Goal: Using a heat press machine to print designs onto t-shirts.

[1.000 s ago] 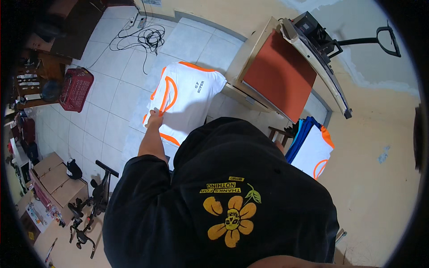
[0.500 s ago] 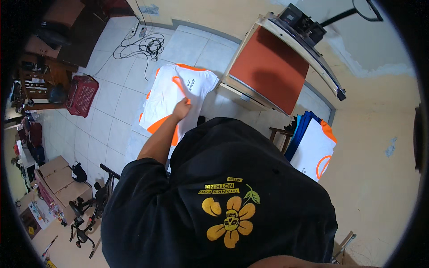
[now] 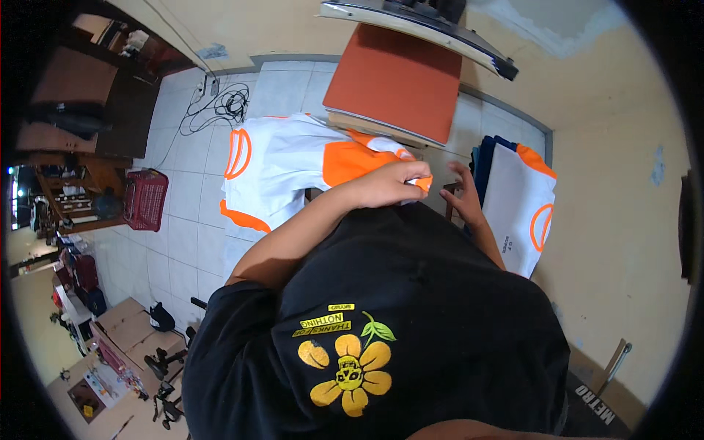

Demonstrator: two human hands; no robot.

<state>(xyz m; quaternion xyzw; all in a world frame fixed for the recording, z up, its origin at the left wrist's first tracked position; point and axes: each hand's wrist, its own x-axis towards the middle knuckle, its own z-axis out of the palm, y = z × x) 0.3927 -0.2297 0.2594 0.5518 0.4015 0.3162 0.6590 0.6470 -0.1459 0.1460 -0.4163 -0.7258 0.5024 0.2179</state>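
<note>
My left hand [image 3: 385, 185] is closed on a bunched edge of a white shirt [image 3: 282, 158] with orange trim. The shirt stretches leftward from my fist, its orange part [image 3: 345, 163] folded and creased. What lies under its far end is hard to tell apart. To the right of that fist, my right hand [image 3: 465, 198] is raised with thumb and fingers apart, holding nothing. It is close to a stack topped by a folded white shirt [image 3: 506, 198] with an orange collar and dark blue cloth beneath.
Ahead stands a heat press with a flat reddish pad [image 3: 396, 81] and its upper plate [image 3: 418, 29] raised. A red basket [image 3: 145, 199] is on the tiled floor at left. Black cable [image 3: 224, 106] lies coiled near the wall. Cardboard boxes [image 3: 132, 323] are at the lower left.
My left hand has moved right from the shirt at left, pulling shirt cloth along and crumpling it. My right hand has come into view. The whole view has shifted.
</note>
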